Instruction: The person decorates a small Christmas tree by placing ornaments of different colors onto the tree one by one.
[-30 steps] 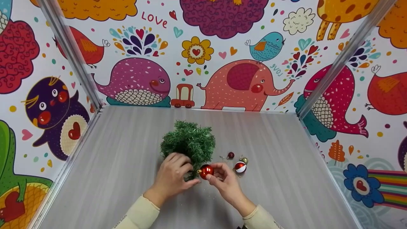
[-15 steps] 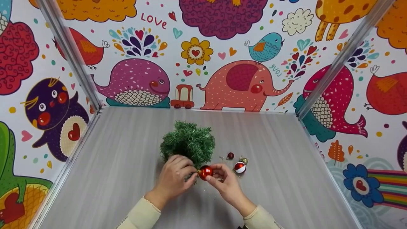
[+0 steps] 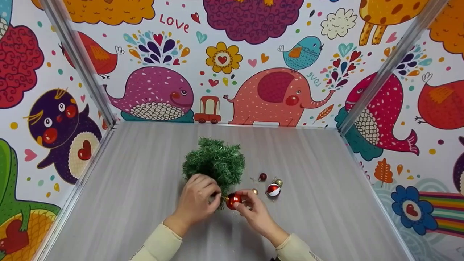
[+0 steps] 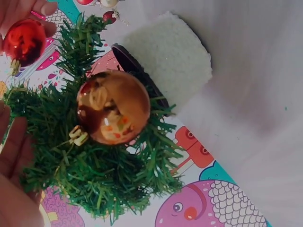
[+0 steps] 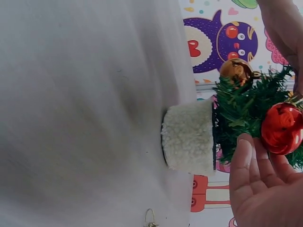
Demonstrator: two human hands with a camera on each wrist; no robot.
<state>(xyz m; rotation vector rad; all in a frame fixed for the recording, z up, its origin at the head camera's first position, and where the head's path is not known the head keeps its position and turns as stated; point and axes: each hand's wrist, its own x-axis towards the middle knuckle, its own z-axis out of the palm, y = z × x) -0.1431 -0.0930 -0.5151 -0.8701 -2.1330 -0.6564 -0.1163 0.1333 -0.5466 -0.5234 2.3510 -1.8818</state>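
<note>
While a pot (image 5: 188,137) holds greenery (image 3: 224,163), 1 hand (image 3: 259,213) grips a bauble (image 3: 232,199).

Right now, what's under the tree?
Under the tree is a fuzzy white pot, standing on the table. The pot's inside is covered, so what fills it can't be seen, nor can the spot directly beneath it.

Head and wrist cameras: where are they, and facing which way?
Head: on the head, facing forward and down at the Christmas tree; left hand, right hand, sleeves show.
Left wrist: worn there, facing the gold bauble; both hands partly show.
Right wrist: worn there, facing the pot and red bauble; both hands partly show.
Wrist views share both baubles.
</note>
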